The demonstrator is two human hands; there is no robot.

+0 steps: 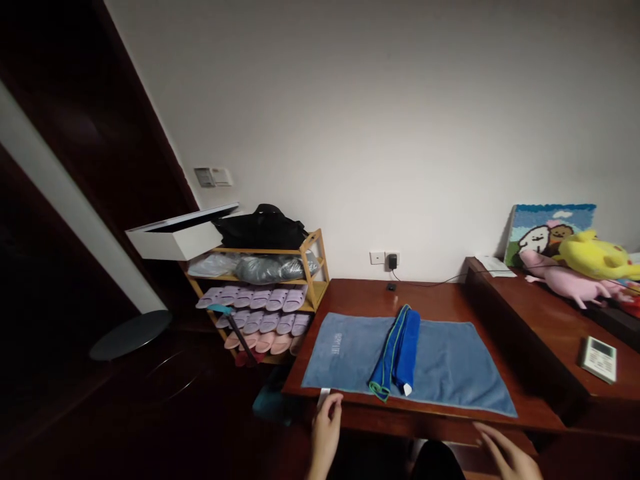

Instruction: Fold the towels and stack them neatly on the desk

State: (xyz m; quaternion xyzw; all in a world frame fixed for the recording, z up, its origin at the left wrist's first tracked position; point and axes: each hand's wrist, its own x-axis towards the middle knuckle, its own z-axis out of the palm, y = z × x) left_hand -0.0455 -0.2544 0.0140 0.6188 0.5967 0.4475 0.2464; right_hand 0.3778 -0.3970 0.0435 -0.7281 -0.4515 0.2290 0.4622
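Toward the left of the frame, lilac slippers [255, 300] and pink slippers [265, 343] are being held on a bamboo rack [314, 267], just beside the end of the tabletop [435, 300]. At lower centre, the left hand [326, 433] is being raised at the tabletop's near edge, its fingers [333, 407] against a white tag [324, 397] at the near left corner of a light-blue towel [350, 360]; whether the tag is being gripped cannot be told. Across the tabletop's middle, that towel is being spread flat, its long axis running left to right, and a folded dark-blue towel [406, 347] is being carried on it, running front to back. That corner is being approached more closely by the left hand than the far corner by the right hand [507, 453], which is being kept open near the towel's near right corner. Farther right, a pink plush pig [570, 280] and a yellow plush toy [597, 257] are being kept on a higher tabletop [550, 333].
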